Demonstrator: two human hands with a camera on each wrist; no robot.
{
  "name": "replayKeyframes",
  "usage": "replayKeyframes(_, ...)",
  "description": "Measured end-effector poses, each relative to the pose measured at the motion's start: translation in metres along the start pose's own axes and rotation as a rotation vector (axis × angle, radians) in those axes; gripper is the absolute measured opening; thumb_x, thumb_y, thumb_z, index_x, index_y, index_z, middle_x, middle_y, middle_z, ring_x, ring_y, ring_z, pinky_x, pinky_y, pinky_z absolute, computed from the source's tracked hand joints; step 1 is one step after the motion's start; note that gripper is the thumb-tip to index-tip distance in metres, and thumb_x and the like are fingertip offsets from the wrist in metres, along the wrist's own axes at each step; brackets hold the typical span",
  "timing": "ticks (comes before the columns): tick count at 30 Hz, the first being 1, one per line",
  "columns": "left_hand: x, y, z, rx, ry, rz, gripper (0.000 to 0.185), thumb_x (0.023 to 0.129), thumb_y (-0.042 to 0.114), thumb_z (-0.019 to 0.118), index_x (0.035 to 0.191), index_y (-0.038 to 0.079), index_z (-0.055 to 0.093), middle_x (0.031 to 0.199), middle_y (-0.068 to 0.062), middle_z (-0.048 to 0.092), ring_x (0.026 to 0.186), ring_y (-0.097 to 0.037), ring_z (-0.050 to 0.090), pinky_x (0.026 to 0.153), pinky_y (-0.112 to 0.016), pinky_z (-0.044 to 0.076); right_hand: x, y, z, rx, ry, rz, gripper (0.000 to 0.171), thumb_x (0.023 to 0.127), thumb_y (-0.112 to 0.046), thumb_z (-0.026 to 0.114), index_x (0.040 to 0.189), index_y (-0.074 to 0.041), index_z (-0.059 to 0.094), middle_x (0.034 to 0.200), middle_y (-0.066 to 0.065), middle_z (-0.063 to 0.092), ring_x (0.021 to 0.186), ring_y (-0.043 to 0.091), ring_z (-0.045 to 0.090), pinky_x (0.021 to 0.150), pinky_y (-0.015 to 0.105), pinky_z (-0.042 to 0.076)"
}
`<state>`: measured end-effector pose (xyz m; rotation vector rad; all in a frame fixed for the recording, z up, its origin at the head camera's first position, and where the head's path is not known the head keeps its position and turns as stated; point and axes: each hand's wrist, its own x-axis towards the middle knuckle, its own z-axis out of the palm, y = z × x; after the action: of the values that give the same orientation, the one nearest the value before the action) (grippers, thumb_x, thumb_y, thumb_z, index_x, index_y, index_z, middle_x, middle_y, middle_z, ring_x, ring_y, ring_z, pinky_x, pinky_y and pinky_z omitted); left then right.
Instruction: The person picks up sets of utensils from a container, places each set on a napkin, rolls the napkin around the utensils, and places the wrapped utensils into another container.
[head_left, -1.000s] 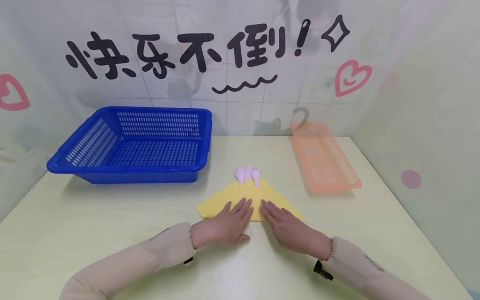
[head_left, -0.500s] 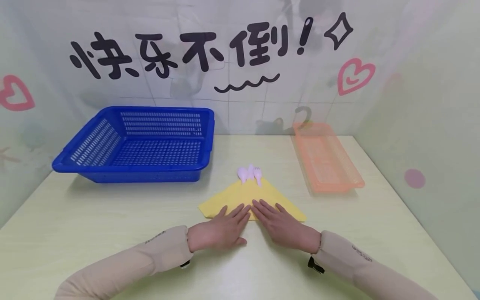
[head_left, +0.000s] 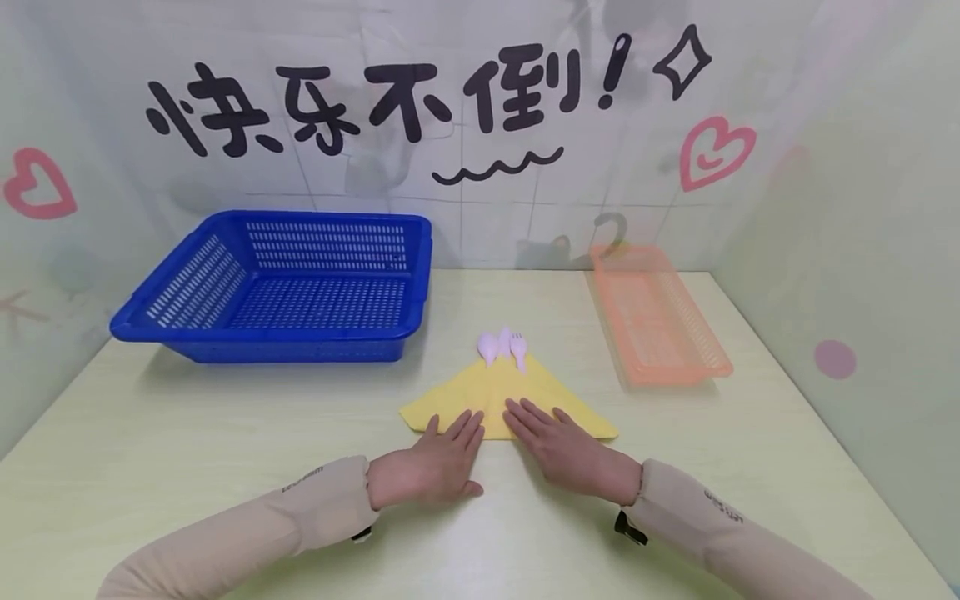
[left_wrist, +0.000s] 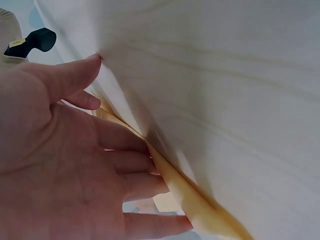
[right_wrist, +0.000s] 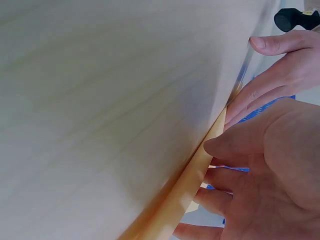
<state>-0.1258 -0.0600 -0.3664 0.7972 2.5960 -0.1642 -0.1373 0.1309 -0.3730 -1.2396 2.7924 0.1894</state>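
Note:
A yellow cloth [head_left: 480,396], folded into a roughly triangular shape, lies on the table with its long edge toward the person. Out of its top stick a pale purple spoon [head_left: 488,347], a knife [head_left: 505,337] and a fork [head_left: 518,350]; their lower parts are hidden by the cloth. The left hand [head_left: 431,468] rests with straight fingers on the left part of the near edge. On the other side the right hand [head_left: 562,450] lies with extended fingers just right of the middle. Both wrist views show fingertips touching the cloth's folded edge [left_wrist: 187,200].
A blue plastic basket [head_left: 273,336] stands at the back left of the pale table [head_left: 480,533]. At the back right lies a shallow orange basket [head_left: 660,372]. A printed curtain [head_left: 480,237] closes off the back.
The two hands first come closer together near the cloth's middle. Then the left hand slides left along the near edge, widening the gap. The cutlery stays in place.

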Motion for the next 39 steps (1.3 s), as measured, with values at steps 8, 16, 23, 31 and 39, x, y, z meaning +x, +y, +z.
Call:
replayKeyframes(8,-0.005,-0.002,0.004,-0.019,0.011,-0.049,0.073,0.085,0.049,0.049,0.137,0.002,0.029,0.147,-0.011,0.016,0.135,-0.025,0.012,0.102,-0.059,0.012,0.000,0.001,0.004,0.017,0.003,0.002,0.054,0.084,0.001,0.049,0.135,0.000,0.034,0.142,0.013,0.029,0.130,0.027,0.028,0.092,0.049,0.038)
replayKeyframes(16,-0.017,-0.014,0.011,-0.118,0.043,-0.061,0.074,0.086,0.047,0.049,0.136,-0.004,0.028,0.146,-0.016,0.017,0.134,-0.030,0.013,0.098,-0.064,0.008,0.000,0.001,0.006,0.058,0.009,0.011,0.053,0.083,0.004,0.046,0.135,0.002,0.033,0.142,0.014,0.029,0.130,0.028,0.028,0.091,0.050,0.038)
replayKeyframes(23,-0.029,-0.026,0.011,-0.202,0.020,-0.133,0.077,0.086,0.045,0.050,0.133,-0.011,0.027,0.144,-0.024,0.016,0.133,-0.035,0.012,0.095,-0.068,0.006,0.000,0.001,0.005,0.065,0.022,0.007,0.050,0.085,0.004,0.042,0.134,0.002,0.034,0.142,0.015,0.029,0.129,0.028,0.029,0.091,0.050,0.038)
replayKeyframes(31,-0.029,-0.023,-0.004,-0.182,0.102,-0.145,0.069,0.088,0.040,0.050,0.127,-0.016,0.035,0.141,-0.030,0.018,0.131,-0.041,0.013,0.100,-0.060,0.014,0.000,0.001,0.004,0.055,0.018,0.011,0.048,0.086,0.002,0.042,0.134,0.002,0.035,0.141,0.015,0.030,0.129,0.028,0.029,0.092,0.049,0.038)
replayKeyframes(39,0.002,-0.008,-0.013,-0.085,0.143,0.146,0.061,0.093,0.036,0.042,0.140,0.002,0.022,0.148,-0.010,0.013,0.136,-0.024,0.009,0.105,-0.049,0.016,-0.002,0.006,0.001,0.047,0.086,0.028,0.043,0.086,-0.003,0.049,0.127,0.007,0.042,0.137,0.021,0.034,0.125,0.033,0.034,0.091,0.048,0.039)
